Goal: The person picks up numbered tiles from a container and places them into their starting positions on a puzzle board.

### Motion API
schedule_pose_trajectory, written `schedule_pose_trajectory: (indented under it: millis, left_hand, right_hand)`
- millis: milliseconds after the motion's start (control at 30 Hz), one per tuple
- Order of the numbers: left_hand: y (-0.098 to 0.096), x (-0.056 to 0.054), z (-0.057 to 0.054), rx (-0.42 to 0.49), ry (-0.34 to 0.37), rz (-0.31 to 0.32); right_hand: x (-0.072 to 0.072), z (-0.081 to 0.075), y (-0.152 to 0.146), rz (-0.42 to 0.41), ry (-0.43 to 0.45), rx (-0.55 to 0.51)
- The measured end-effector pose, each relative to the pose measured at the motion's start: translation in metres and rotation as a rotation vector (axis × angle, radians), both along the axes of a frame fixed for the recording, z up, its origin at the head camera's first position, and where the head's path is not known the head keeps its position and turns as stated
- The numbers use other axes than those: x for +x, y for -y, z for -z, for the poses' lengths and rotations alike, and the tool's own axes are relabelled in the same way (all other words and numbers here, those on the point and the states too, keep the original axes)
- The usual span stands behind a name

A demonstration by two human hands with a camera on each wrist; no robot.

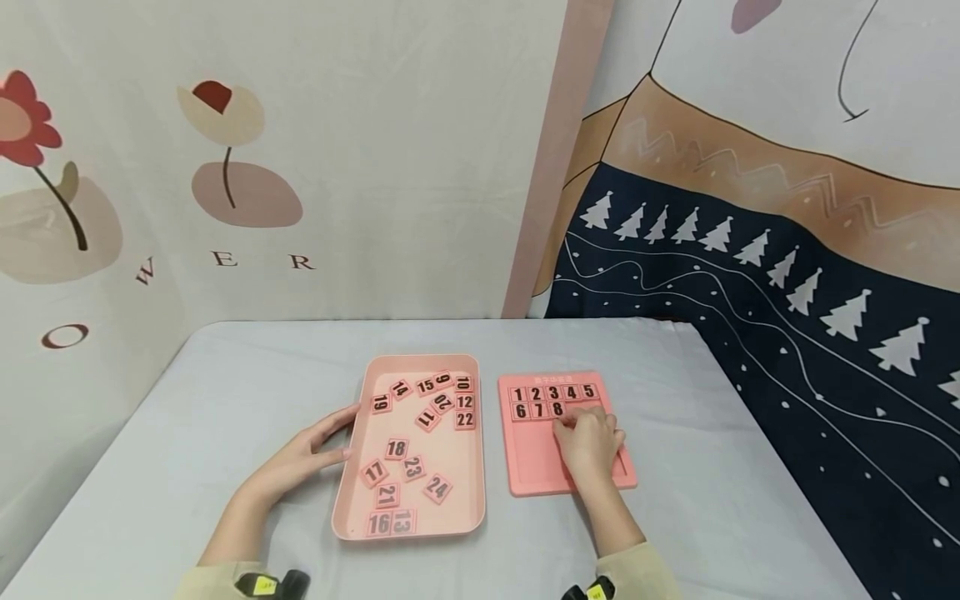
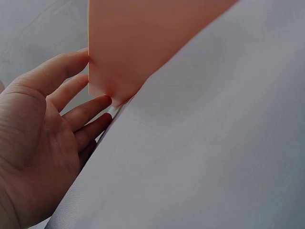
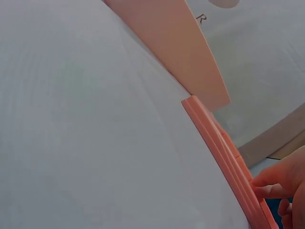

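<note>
Right hand (image 1: 588, 446): At a rectangular pink plastic board (image 1: 532, 462), with fingers curled and tips beside the flat pink square tile marked 8 (image 1: 557, 409); whether they pinch it, one cannot tell.
Left hand (image 1: 300, 458): Fingers loosely extended, touching the long side of a pale pink, round-cornered rectangular tray (image 1: 461, 475).
Board: On the person's right, it carries 1 to 5 in its top row and 6, 7 and 8 in the next (the hand covers the stretch past 8).
Tray: Left of the board and just apart from it, it holds loose pink number tiles with black numerals (image 1: 412, 468), turned at various angles; 16 and 13 lie side by side at the near end, paled by glare.
Left wrist view: Fingertips press against the tray's outer wall, a contact mostly hidden from the head camera; the numbers are out of sight here.
Right wrist view: The board appears edge-on, its ridged side showing, with thumb and forefinger close together at its upper face.
Setting: A white cloth-covered table (image 1: 225, 400) stands before a cream flower-print hanging (image 1: 405, 167) and a navy fabric patterned with white trees (image 1: 750, 358).
</note>
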State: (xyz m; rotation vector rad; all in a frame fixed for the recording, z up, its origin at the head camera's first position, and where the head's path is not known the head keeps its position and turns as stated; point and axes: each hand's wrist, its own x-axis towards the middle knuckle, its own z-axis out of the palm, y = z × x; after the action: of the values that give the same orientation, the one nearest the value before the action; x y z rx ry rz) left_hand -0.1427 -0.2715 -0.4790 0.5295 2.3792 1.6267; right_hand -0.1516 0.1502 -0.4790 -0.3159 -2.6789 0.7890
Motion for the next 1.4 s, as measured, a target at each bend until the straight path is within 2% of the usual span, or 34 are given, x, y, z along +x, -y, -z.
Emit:
schedule_pose_trajectory:
  millis: [233,567,733,867,1000,1400]
  left_hand:
    - [-0.001,0.001,0.000,-0.004,0.000,0.002]
    - [-0.001,0.002,-0.001,-0.003,-0.002,0.003]
    - [-0.001,0.001,-0.001,0.003,-0.002,0.004]
    - [0.000,0.001,-0.001,0.005,0.002,0.004]
    - [0.001,0.001,-0.001,0.003,0.004,0.001]
    - [0.000,0.001,0.000,0.012,0.006,0.005]
  right_hand:
    - [0.002,-0.010,0.000,-0.045,0.006,-0.016]
    - [-0.001,-0.035,0.015,-0.213,-0.051,-0.079]
    - [-0.006,-0.041,0.027,-0.307,-0.085,-0.133]
    - [-0.009,-0.047,0.038,-0.349,-0.090,-0.136]
    - [-0.015,-0.049,0.049,-0.377,-0.085,-0.100]
    - [-0.045,-0.043,0.087,-0.474,-0.111,-0.003]
